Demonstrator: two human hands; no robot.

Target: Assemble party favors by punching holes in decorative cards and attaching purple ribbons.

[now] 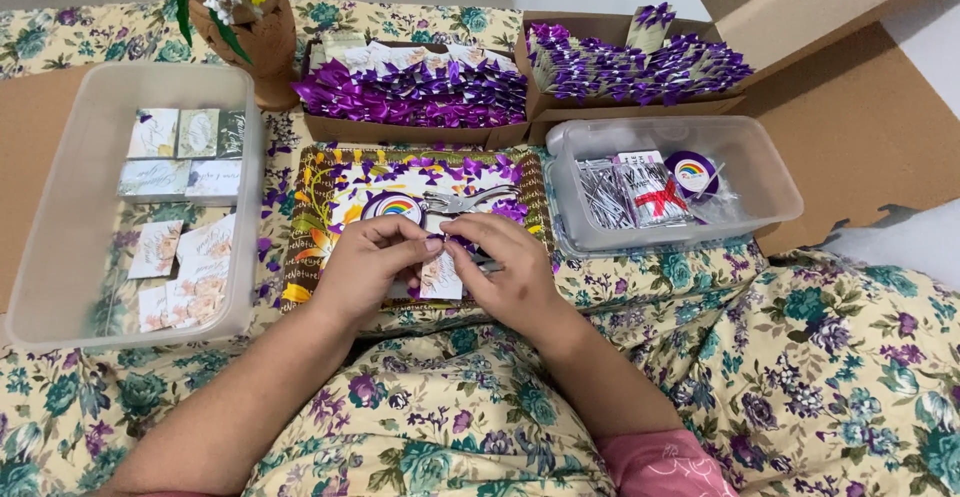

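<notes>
Both hands meet over a patterned tray [310, 257]. The left hand [365, 262] and right hand [510, 267] pinch a small printed card [440, 277] and a purple ribbon [450, 244] between their fingertips. Just beyond the hands lies a metal punch [470, 200]; right of the right hand stands a clear tub [770, 172].

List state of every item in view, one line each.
left hand: pinching the small card from its left side
right hand: pinching the card's top at a purple ribbon bit
small card: held over the tray, upright
patterned tray: flat, strewn with purple scraps
left clear bin: open, cards inside
right clear bin: open, holding pins and a ribbon spool
two cardboard boxes: open, packed with purple-bowed cards
</notes>
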